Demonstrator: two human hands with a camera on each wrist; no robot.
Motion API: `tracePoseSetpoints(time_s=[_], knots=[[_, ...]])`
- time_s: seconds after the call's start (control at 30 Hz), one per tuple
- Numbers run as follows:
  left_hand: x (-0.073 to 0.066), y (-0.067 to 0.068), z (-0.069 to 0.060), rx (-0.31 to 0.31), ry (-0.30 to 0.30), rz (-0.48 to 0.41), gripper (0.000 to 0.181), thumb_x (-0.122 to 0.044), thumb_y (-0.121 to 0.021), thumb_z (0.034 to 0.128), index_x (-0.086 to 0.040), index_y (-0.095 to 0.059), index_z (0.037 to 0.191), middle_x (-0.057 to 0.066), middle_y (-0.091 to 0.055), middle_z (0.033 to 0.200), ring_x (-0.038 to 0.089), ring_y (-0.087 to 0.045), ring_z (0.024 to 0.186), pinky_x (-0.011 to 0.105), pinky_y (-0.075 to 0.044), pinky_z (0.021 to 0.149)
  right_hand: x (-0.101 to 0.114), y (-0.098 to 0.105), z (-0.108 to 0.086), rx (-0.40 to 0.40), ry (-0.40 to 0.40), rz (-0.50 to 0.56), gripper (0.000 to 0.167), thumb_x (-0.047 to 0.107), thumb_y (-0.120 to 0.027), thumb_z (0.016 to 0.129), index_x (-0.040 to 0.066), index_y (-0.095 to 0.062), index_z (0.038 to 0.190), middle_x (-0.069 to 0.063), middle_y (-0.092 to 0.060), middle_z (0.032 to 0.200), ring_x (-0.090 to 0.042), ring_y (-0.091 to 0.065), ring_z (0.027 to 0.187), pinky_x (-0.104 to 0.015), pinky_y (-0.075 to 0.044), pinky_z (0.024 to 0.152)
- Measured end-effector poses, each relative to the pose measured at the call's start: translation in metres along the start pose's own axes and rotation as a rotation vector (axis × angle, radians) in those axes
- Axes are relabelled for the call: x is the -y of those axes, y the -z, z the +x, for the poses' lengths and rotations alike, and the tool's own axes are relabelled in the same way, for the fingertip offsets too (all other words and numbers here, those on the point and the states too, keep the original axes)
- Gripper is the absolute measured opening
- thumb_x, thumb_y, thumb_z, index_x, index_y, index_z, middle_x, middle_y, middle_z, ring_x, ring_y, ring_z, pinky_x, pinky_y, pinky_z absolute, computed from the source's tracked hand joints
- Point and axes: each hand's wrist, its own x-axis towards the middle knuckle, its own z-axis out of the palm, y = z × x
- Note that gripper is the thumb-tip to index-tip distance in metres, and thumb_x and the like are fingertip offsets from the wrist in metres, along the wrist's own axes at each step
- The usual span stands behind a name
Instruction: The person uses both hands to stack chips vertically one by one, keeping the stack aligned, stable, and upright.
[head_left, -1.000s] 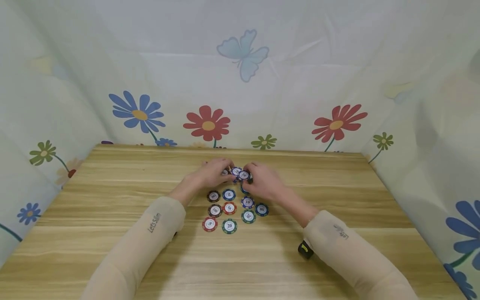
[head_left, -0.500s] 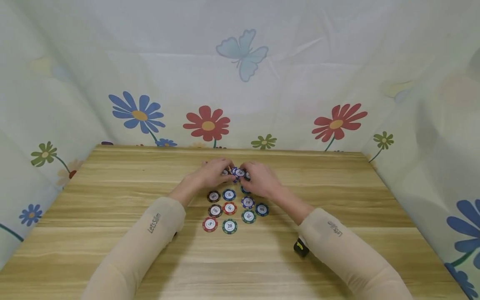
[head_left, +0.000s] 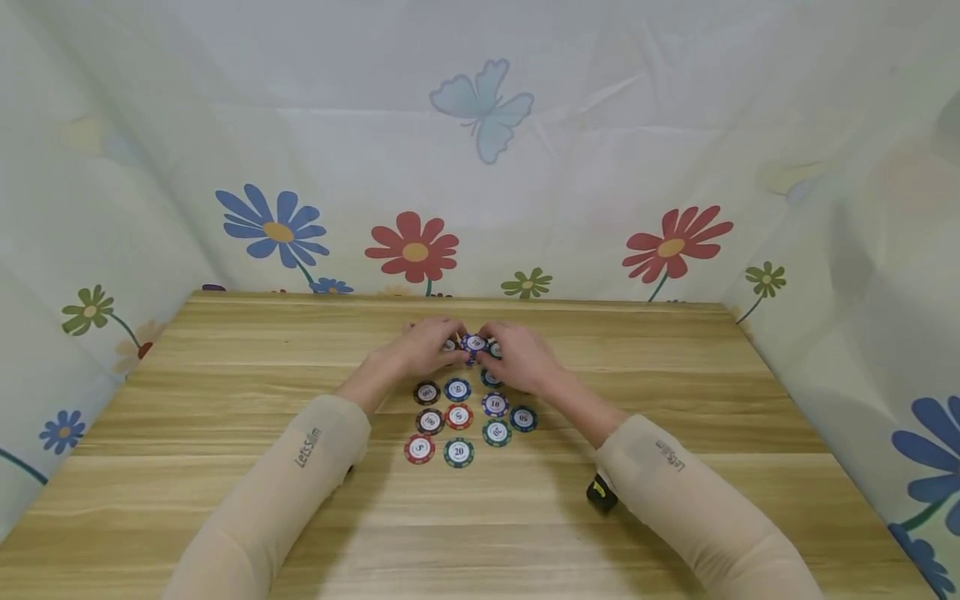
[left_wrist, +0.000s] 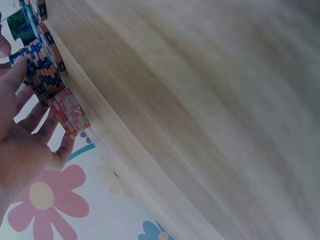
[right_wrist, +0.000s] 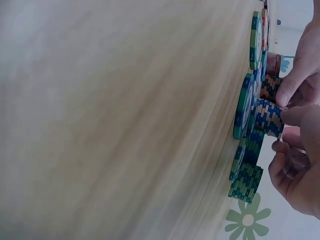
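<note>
Between the two hands in the head view stands a stack of blue-and-purple poker chips, its top chip marked 10. My left hand curls at its left, and the left thumb presses the stack in the left wrist view. From the right, my right hand pinches the top chip at the stack's upper end; in the right wrist view thumb and fingers meet the blue stack. A black stack and a red stack stand beside the left fingers. Green stacks stand near the right hand.
Several single chips lie flat nearer the person, among them a red 5 chip, a green 20 chip and a blue 50 chip. The wooden table ends at a flowered curtain behind.
My right hand has moved left and slightly up, bringing a 10 chip over the blue stack, where the tops now line up. The left hand has stayed in place.
</note>
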Motion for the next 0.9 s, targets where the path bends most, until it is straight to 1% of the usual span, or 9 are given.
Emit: tracePoseSetpoints(time_s=[0.23, 0.47, 0.63, 0.77, 0.9], knots=[[0.0004, 0.0, -0.0005, -0.002, 0.002, 0.003, 0.035, -0.038, -0.066, 0.1015, -0.016, -0.063, 0.128, 0.004, -0.063, 0.125, 0.025, -0.055, 0.119, 0.068, -0.027, 0.109, 0.0, 0.0008, 0.001, -0.004, 0.023, 0.006, 0.026, 0.02, -0.072, 0.099, 0.004, -0.07, 0.119, -0.011, -0.072, 0.116, -0.025, -0.069, 0.104, -0.04, -0.055, 0.087], [0.0006, -0.0002, 0.0003, -0.001, 0.001, 0.016, 0.036, -0.039, -0.065, 0.1017, -0.016, -0.062, 0.129, 0.004, -0.063, 0.126, 0.026, -0.054, 0.122, 0.068, -0.027, 0.109, 0.0005, -0.0002, 0.0024, 0.006, 0.007, 0.01, 0.026, 0.019, -0.071, 0.099, 0.004, -0.07, 0.12, -0.011, -0.072, 0.116, -0.025, -0.069, 0.104, -0.04, -0.055, 0.087], [0.0004, 0.0001, 0.0002, 0.004, 0.004, 0.021, 0.036, -0.039, -0.065, 0.1015, -0.016, -0.062, 0.129, 0.005, -0.063, 0.127, 0.026, -0.054, 0.122, 0.067, -0.028, 0.109, -0.0001, -0.0016, 0.0033, -0.001, 0.017, 0.012, 0.025, 0.018, -0.071, 0.099, 0.003, -0.07, 0.12, -0.011, -0.072, 0.115, -0.025, -0.069, 0.104, -0.04, -0.055, 0.087], [0.0009, -0.0005, 0.0008, 0.002, 0.006, 0.025, 0.037, -0.04, -0.065, 0.1013, -0.017, -0.062, 0.13, 0.004, -0.063, 0.128, 0.025, -0.054, 0.122, 0.066, -0.028, 0.109, -0.0008, -0.002, 0.0026, -0.007, 0.026, 0.015, 0.026, 0.019, -0.071, 0.099, 0.003, -0.07, 0.12, -0.012, -0.072, 0.116, -0.026, -0.069, 0.104, -0.04, -0.055, 0.087], [0.0018, -0.0013, -0.0001, 0.007, 0.0, 0.026, 0.039, -0.04, -0.066, 0.1011, -0.017, -0.061, 0.132, 0.004, -0.062, 0.13, 0.025, -0.054, 0.123, 0.066, -0.028, 0.109, -0.0015, 0.0005, -0.0015, -0.018, 0.017, 0.022, 0.03, 0.021, -0.072, 0.099, 0.003, -0.069, 0.122, -0.013, -0.071, 0.119, -0.027, -0.069, 0.105, -0.041, -0.055, 0.088]])
